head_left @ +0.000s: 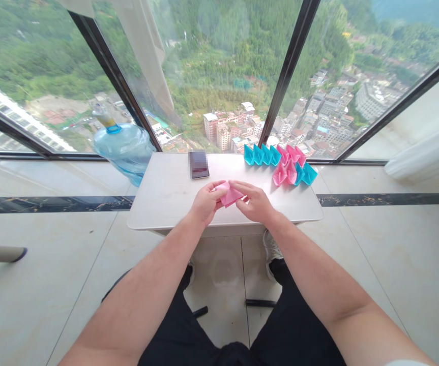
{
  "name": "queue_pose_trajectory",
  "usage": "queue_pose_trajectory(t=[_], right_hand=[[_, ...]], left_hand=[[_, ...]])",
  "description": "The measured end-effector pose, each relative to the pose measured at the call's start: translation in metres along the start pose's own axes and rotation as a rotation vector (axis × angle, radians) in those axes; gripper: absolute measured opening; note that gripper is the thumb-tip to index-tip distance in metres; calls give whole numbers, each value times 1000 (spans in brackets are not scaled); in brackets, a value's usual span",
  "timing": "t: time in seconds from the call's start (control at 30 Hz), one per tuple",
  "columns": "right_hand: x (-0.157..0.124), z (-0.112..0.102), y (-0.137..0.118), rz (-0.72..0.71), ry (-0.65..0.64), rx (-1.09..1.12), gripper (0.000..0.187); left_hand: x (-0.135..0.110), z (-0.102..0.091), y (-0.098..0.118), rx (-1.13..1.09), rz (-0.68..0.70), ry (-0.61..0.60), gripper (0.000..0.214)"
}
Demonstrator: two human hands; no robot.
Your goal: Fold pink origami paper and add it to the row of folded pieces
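Observation:
A piece of folded pink paper is held between both hands over the front half of the small white table. My left hand pinches its left side, thumb on top and fingers beneath. On the other side my right hand has its fingers bent around the right edge. Several blue folded paper shapes stand in a row at the table's back right. Beside them sit pink folded paper shapes and more blue ones.
A phone lies on the white table, back left of my hands. A large blue water bottle stands left of the table. Tall windows rise behind it. My shoes rest on the tiled floor below.

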State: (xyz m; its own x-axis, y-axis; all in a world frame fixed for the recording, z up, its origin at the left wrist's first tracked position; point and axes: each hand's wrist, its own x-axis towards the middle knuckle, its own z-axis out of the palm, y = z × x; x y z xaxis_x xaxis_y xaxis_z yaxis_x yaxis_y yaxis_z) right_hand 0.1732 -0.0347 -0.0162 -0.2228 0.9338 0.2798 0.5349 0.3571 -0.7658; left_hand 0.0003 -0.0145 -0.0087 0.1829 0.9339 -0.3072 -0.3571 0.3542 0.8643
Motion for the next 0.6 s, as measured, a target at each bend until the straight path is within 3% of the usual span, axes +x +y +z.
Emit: queue_pose_trajectory(t=[0.17, 0.33, 0.5, 0.6], right_hand=[[3, 2, -4, 39, 62, 118, 41], [12, 5, 4, 194, 145, 361, 46], [14, -2, 6, 341, 139, 534, 40], [14, -4, 4, 386, 130, 585, 40]], left_hand=[[3, 0, -7, 155, 75, 81, 56], [-2, 1, -7, 321, 223, 1, 66], [-4, 2, -1, 135, 145, -84, 55], [-2, 0, -4, 222, 170, -73, 59]])
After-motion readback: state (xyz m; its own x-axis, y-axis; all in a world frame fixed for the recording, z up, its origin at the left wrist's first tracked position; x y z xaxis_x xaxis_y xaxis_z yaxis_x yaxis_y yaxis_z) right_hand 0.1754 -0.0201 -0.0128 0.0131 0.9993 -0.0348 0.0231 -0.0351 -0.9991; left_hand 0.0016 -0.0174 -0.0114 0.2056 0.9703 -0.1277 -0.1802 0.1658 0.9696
